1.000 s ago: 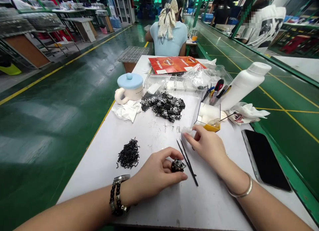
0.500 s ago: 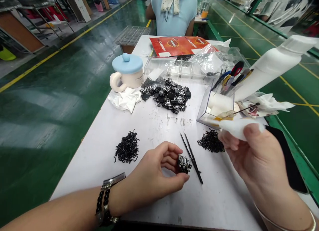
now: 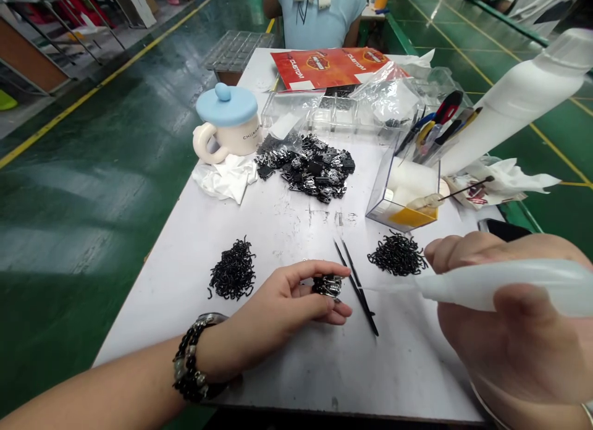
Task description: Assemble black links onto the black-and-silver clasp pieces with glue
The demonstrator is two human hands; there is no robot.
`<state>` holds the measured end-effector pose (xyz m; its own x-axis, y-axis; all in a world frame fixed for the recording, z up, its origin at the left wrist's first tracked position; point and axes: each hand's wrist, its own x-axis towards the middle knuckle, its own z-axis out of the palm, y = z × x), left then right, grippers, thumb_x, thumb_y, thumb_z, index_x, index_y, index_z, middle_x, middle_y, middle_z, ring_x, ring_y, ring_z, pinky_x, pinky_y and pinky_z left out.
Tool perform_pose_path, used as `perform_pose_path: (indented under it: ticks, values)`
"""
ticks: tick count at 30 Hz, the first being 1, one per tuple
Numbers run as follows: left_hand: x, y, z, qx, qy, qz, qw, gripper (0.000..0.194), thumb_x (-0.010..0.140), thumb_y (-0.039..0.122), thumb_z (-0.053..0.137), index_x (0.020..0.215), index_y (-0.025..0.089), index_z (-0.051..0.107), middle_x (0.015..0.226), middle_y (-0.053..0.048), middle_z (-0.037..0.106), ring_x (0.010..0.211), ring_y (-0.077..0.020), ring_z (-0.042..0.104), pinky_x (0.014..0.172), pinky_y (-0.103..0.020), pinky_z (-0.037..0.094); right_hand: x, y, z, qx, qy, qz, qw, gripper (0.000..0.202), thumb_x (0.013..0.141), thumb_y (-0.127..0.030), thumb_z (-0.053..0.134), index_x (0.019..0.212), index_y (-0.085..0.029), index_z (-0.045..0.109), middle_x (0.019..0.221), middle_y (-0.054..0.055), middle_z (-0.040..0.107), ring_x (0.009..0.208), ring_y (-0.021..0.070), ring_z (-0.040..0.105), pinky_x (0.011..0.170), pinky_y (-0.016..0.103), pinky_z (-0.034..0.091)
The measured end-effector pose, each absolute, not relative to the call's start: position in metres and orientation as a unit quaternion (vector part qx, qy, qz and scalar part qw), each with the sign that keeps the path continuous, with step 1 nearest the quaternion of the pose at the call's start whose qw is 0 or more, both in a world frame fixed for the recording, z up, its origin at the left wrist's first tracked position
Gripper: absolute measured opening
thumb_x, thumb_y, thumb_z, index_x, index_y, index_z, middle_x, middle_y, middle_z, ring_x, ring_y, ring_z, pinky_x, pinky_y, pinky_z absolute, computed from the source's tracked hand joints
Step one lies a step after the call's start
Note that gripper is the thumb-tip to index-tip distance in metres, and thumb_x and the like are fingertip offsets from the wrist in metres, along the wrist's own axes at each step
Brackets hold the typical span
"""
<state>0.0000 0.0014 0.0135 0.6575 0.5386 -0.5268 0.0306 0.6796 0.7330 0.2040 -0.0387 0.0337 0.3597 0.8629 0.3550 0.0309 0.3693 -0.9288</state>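
My left hand [image 3: 296, 300] pinches a small black-and-silver metal part [image 3: 328, 286] between fingers and thumb, just above the white table [image 3: 296, 368]. In my right hand [image 3: 514, 319] is a translucent white squeeze bottle [image 3: 482, 285], lying sideways with its thin nozzle pointing left toward the part. A gap shows between the nozzle's tip and the part. Black tweezers [image 3: 365, 306] lie on the table beside my left fingertips. A heap of small curved black pieces [image 3: 233, 269] sits left of my left hand, and a second heap of black pieces [image 3: 398, 255] is near the right hand.
A pile of black-and-silver parts [image 3: 319, 170] lies mid-table. Behind it are a lidded mug [image 3: 234, 130], clear plastic trays [image 3: 328, 118] and a red sheet [image 3: 324, 68]. At right stand a clear tool box [image 3: 403, 201] and a tall white bottle [image 3: 514, 109]. A person [image 3: 319, 16] sits beyond.
My right hand has turned the squeeze bottle so its nozzle points left toward my left hand. My left hand has rotated the small part and shifted it slightly left and up.
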Motion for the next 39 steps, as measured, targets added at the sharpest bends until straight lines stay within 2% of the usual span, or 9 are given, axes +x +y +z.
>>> perform_pose_path:
  ticks: [4,9,14,17,20,23,28,33,39]
  values:
    - [-0.001,0.000,0.012,0.399,0.380,0.167,0.818,0.038,0.081,0.016,0.062,0.117,0.023,0.050,0.081,0.000,0.069,0.074,-0.0114,0.068,0.073,-0.021,0.052,0.206,-0.034,0.035,-0.443,-0.477,0.341,0.678,0.023,0.073,-0.039,0.072,0.071,-0.019,0.060,0.056,-0.001,0.047,0.055,0.0153,0.048,0.059,0.036,0.040]
    - [-0.002,-0.001,0.013,0.404,0.364,0.200,0.815,0.019,0.082,0.017,0.061,0.090,0.019,0.044,0.068,0.001,0.065,0.069,-0.0134,0.068,0.067,-0.023,0.052,0.208,-0.033,0.032,-0.437,-0.472,0.347,0.682,0.025,0.073,-0.041,0.072,0.072,-0.018,0.060,0.061,0.001,0.051,0.056,0.0155,0.048,0.056,0.035,0.040]
    - [-0.003,0.002,0.012,0.432,0.366,0.173,0.806,0.018,0.082,0.024,0.064,0.098,0.017,0.059,0.071,0.000,0.063,0.068,-0.0118,0.067,0.066,-0.021,0.052,0.206,-0.034,0.032,-0.416,-0.483,0.347,0.688,0.023,0.074,-0.038,0.071,0.073,-0.017,0.061,0.058,0.001,0.050,0.055,0.0164,0.049,0.057,0.036,0.040]
    - [-0.003,0.001,0.010,0.432,0.371,0.194,0.799,0.024,0.081,0.023,0.064,0.104,0.023,0.056,0.078,0.003,0.060,0.066,-0.0118,0.067,0.060,-0.020,0.052,0.202,-0.037,0.034,-0.426,-0.469,0.353,0.688,0.022,0.074,-0.036,0.072,0.074,-0.017,0.060,0.057,-0.001,0.050,0.054,0.0155,0.049,0.061,0.037,0.039]
    - [-0.002,0.001,0.011,0.453,0.385,0.200,0.779,0.018,0.083,0.024,0.062,0.100,0.023,0.055,0.070,0.004,0.060,0.057,-0.0080,0.061,0.053,-0.016,0.048,0.200,-0.039,0.035,-0.433,-0.478,0.345,0.682,0.023,0.073,-0.037,0.073,0.074,-0.017,0.061,0.057,-0.001,0.051,0.055,0.0158,0.049,0.065,0.039,0.040]
    - [-0.002,0.002,0.014,0.477,0.399,0.185,0.761,0.016,0.085,0.029,0.060,0.098,0.019,0.058,0.061,0.002,0.060,0.056,-0.0063,0.056,0.056,-0.015,0.046,0.201,-0.039,0.033,-0.432,-0.487,0.337,0.680,0.022,0.073,-0.038,0.073,0.074,-0.018,0.061,0.057,0.000,0.051,0.056,0.0165,0.050,0.065,0.039,0.041]
    - [-0.004,-0.001,0.015,0.535,0.408,0.192,0.714,0.032,0.077,0.026,0.068,0.107,0.023,0.057,0.067,0.005,0.048,0.062,-0.0065,0.050,0.060,-0.018,0.043,0.204,-0.041,0.029,-0.441,-0.510,0.308,0.671,0.019,0.075,-0.038,0.072,0.077,-0.021,0.063,0.061,-0.001,0.051,0.058,0.0159,0.049,0.067,0.040,0.043]
    - [-0.004,-0.006,0.012,0.593,0.411,0.233,0.652,0.034,0.076,0.025,0.068,0.108,0.023,0.055,0.080,0.001,0.054,0.070,-0.0088,0.052,0.067,-0.021,0.046,0.203,-0.051,0.024,-0.412,-0.560,0.295,0.656,0.014,0.078,-0.025,0.068,0.089,-0.016,0.064,0.065,0.001,0.052,0.059,0.0155,0.050,0.066,0.040,0.043]
    - [-0.002,-0.005,0.016,0.600,0.414,0.225,0.646,0.029,0.073,0.026,0.069,0.099,0.018,0.058,0.079,-0.001,0.060,0.069,-0.0093,0.055,0.068,-0.020,0.049,0.201,-0.055,0.024,-0.418,-0.573,0.334,0.620,0.016,0.077,-0.020,0.067,0.092,-0.015,0.062,0.064,0.001,0.053,0.060,0.0165,0.051,0.065,0.039,0.040]
